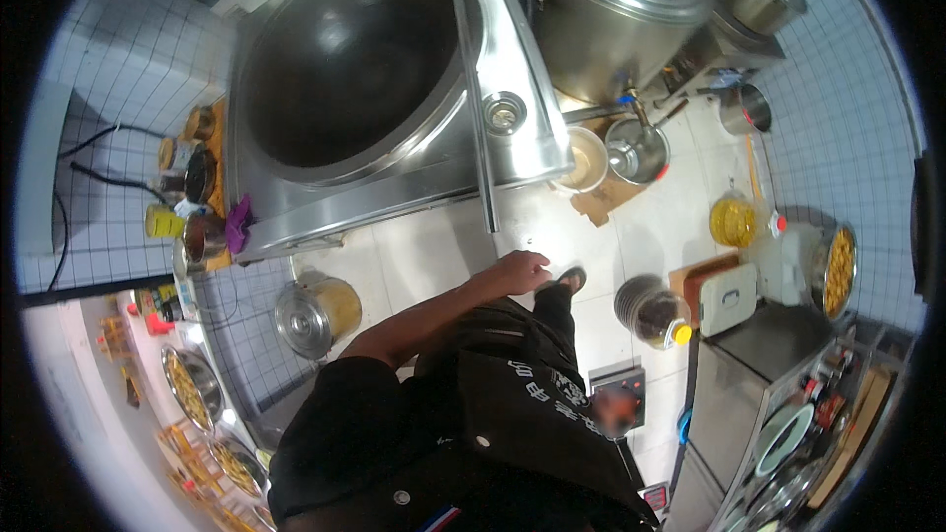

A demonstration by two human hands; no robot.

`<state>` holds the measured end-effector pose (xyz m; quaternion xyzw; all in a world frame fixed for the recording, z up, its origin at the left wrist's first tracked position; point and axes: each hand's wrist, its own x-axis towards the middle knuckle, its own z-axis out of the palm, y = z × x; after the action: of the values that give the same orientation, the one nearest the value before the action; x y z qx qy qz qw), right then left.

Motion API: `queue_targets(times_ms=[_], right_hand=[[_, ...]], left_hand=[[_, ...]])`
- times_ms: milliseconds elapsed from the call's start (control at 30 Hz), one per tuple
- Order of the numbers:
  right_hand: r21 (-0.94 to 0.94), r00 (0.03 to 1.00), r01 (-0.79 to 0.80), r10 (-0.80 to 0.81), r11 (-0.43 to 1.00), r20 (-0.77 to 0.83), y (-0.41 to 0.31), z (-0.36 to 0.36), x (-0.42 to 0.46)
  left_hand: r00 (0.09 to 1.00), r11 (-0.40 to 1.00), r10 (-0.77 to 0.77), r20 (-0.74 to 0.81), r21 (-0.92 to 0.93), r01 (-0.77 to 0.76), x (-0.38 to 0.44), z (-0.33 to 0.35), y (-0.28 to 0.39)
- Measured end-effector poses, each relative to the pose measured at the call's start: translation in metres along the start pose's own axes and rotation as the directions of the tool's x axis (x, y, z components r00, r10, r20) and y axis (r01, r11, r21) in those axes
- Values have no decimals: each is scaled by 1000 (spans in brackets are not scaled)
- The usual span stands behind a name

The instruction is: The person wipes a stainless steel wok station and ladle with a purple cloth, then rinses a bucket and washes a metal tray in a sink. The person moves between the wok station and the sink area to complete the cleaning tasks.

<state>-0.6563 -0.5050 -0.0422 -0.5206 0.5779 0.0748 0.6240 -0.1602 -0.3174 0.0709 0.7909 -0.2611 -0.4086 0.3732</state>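
Note:
My left hand [523, 273] reaches out over the floor, back of the hand up, fingers loosely bent and slightly apart, with nothing seen in it. It is near a sandalled foot [570, 279], below the end of a metal bar [484, 162] lying across the steel stove top. A large wok [355, 59] is set into the stove [355, 214]; its dark inside shows no food. My right hand is out of view. A dark apron [517, 399] with writing covers my front. A blurred reddish thing [617, 410] lies lower right; I cannot tell what it is.
Right of the stove stand a tall lidded steel pot [613, 37], a white bucket [597, 155] and a steel pot [656, 162]. A lidded container [332, 310] is on the floor at left. At right are an oil bottle [665, 325] and a steel cabinet [728, 391].

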Motion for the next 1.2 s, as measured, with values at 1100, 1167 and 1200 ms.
queue_targets(times_ms=[1100, 1167, 1200], right_hand=[[495, 482, 197, 355, 846, -801, 386, -181, -332], [512, 447, 204, 386, 834, -807, 406, -194, -346], [565, 417, 183, 457, 805, -786, 417, -191, -352]], left_hand=[[657, 833, -517, 549, 499, 239, -107, 521, 63], [655, 822, -511, 557, 539, 184, -107, 575, 89], [653, 814, -507, 563, 562, 148, -100, 602, 102]])
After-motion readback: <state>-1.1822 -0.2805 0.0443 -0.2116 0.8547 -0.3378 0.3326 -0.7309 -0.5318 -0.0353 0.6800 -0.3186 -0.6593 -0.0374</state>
